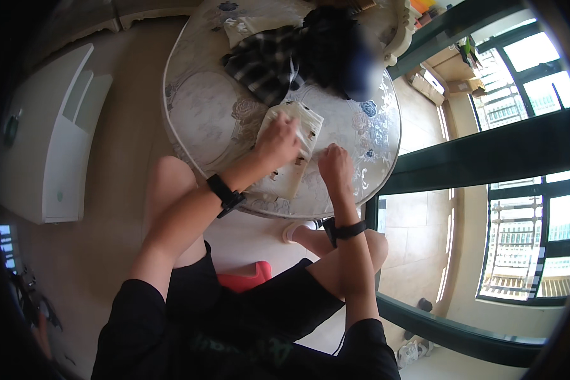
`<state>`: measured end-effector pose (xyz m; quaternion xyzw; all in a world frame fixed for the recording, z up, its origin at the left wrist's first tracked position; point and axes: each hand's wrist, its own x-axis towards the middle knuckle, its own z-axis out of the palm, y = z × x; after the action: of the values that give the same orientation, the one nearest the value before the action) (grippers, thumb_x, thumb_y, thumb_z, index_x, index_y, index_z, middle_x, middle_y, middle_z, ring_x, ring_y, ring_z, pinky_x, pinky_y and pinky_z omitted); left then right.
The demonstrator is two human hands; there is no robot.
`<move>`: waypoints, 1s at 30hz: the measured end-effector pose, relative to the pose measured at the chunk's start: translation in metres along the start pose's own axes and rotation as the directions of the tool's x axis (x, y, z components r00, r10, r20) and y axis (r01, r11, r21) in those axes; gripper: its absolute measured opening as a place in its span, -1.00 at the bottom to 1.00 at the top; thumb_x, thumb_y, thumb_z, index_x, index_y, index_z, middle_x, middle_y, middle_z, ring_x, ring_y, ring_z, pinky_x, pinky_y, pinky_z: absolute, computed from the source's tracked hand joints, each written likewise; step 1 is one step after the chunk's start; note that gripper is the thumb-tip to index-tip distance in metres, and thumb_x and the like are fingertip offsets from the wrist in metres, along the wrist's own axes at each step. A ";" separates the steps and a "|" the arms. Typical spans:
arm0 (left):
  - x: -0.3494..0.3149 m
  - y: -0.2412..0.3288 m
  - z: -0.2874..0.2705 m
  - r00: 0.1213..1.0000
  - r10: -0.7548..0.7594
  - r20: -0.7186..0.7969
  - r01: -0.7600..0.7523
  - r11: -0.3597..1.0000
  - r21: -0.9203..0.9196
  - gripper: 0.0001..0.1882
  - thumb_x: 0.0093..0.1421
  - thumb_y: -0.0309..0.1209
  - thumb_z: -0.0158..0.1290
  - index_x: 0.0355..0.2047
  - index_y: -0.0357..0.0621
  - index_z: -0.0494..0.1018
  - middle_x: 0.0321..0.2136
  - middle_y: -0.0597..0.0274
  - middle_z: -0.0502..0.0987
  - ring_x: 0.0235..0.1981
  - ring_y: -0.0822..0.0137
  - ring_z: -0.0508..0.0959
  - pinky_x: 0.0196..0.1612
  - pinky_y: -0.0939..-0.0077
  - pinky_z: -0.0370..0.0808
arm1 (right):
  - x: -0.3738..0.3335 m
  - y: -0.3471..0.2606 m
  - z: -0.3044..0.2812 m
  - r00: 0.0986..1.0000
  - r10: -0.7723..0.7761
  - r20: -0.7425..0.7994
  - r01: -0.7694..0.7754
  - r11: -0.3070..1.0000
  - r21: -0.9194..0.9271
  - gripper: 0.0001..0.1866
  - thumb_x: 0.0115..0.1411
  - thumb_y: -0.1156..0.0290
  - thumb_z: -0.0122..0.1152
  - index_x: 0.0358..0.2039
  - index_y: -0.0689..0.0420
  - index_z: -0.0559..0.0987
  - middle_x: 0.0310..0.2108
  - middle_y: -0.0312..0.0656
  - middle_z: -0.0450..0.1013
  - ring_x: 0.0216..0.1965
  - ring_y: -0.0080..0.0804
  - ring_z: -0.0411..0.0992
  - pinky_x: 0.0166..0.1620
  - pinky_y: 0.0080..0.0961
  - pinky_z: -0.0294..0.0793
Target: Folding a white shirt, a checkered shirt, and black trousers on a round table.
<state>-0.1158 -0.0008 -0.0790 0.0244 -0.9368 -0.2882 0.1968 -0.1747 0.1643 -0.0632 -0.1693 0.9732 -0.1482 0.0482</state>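
A cream cloth (307, 120) with small dark figures lies folded into a flat, rather narrow shape near the front edge of the round table (199, 117). My left hand (278, 140) is on top of its upper part, fingers bent down toward the fabric and blurred, so their grip is unclear. Just right of the cloth, my right hand (335, 167) is closed with curled fingers, low over the patterned tabletop, and nothing shows in it. Each wrist wears a black band.
Behind the cloth lie a black-and-white checked garment (263, 63) and a dark, partly blurred heap (335, 47). To the left stands a white cabinet (63, 145). A red stool (247, 277) shows beneath me. Dark green frames (481, 149) run along the right, with cardboard boxes (446, 73) beyond.
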 end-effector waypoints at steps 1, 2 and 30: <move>0.002 -0.002 -0.004 1.000 0.015 0.002 -0.015 1.000 0.001 -0.37 0.06 -0.33 0.02 0.09 -0.38 0.11 -0.30 -0.19 0.46 -0.28 0.12 0.51 -0.21 0.41 0.44 | 0.000 -0.002 -0.001 0.999 -0.012 -0.049 0.013 1.000 0.014 -0.70 0.09 0.26 0.00 -0.35 0.26 0.51 -0.28 0.20 0.43 -0.31 0.09 0.43 -0.26 -0.20 0.42; 0.007 0.000 -0.015 0.991 -0.134 -0.019 0.135 0.986 0.098 -0.35 0.00 -0.27 0.07 0.03 -0.43 0.17 -0.23 -0.27 0.42 -0.20 0.03 0.48 -0.16 0.36 0.43 | -0.002 -0.003 -0.002 0.998 0.006 -0.062 -0.005 1.000 0.015 -0.70 0.09 0.26 0.00 -0.35 0.26 0.51 -0.28 0.20 0.43 -0.31 0.09 0.43 -0.26 -0.20 0.42; -0.013 -0.051 -0.055 0.701 -0.337 0.629 0.682 0.058 -0.729 -0.48 -0.13 -0.41 0.20 -0.11 -0.24 0.35 -0.25 0.16 0.48 -0.25 0.28 0.50 -0.15 0.41 0.45 | -0.010 -0.045 0.009 0.949 -0.144 0.281 -0.089 0.732 0.675 -0.55 0.18 0.14 -0.02 -0.23 0.38 0.38 -0.48 0.04 0.46 -0.46 -0.22 0.47 -0.35 -0.37 0.43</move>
<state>-0.0861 -0.0707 -0.0703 0.1948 -0.5187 -0.8279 -0.0868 -0.1495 0.1248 -0.0580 -0.1759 0.8279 -0.4656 0.2587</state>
